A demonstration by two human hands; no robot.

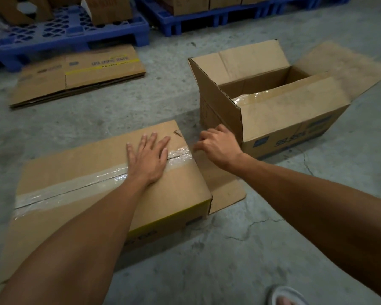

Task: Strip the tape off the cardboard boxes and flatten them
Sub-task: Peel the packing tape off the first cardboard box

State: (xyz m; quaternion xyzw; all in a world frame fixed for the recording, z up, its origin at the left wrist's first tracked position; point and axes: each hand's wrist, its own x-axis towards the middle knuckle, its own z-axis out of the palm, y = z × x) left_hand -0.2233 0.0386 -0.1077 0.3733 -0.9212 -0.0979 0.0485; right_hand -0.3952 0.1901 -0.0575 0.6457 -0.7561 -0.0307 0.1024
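Note:
A sealed cardboard box [79, 164] lies on the concrete floor in front of me, with a strip of clear tape [75, 186] running along its top seam. My left hand [149, 155] presses flat on the box top, fingers spread over the tape. My right hand [216, 144] hovers at the box's right end with curled fingers at the tape's end [186, 150]; whether it pinches the tape is unclear. A flap [224, 190] sticks out on the floor at the box's right end.
An open cardboard box [279, 115] stands to the right, flaps up, tape inside. A flattened box [79, 75] lies at the back left. Blue plastic pallets [75, 34] with more boxes line the back. My sandalled foot [284, 296] shows at the bottom.

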